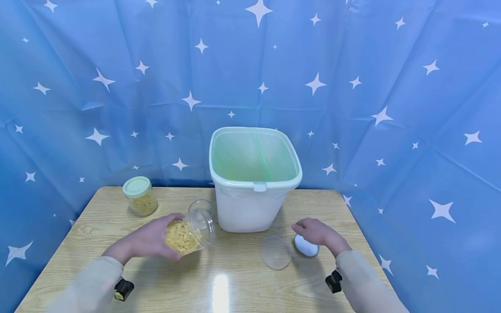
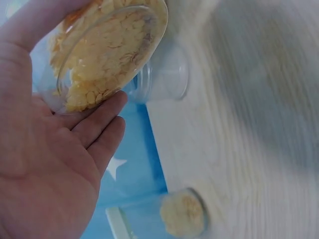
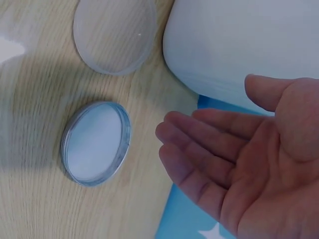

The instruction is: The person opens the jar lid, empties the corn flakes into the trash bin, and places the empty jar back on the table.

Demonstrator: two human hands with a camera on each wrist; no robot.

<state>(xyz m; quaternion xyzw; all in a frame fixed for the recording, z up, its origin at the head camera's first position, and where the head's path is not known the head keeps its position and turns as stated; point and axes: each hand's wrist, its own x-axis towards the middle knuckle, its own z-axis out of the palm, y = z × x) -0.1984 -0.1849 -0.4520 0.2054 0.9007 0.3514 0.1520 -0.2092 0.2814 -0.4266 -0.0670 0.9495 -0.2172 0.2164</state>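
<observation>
My left hand (image 1: 154, 238) grips a clear jar (image 1: 203, 229) partly filled with pale yellow flakes (image 1: 181, 238). The jar is tipped on its side, its mouth toward the right. Just behind that mouth stands a clear container (image 1: 201, 202), and whether the two touch I cannot tell. In the left wrist view, the thumb and fingers lie around the jar (image 2: 112, 55). My right hand (image 1: 316, 231) hovers over a round, silvery-rimmed lid or shallow dish (image 3: 97, 144) with a whitish face. Its fingers (image 3: 192, 172) are loosely bent and hold nothing.
A white bin (image 1: 246, 213) with a pale green rim and a liner stands at the table's back. Left of it is a green-lidded jar (image 1: 142, 203) of flakes. A clear round disc (image 1: 275, 253) lies on the wooden table (image 1: 250, 278). Blue star-patterned cloth (image 1: 250, 78) hangs behind.
</observation>
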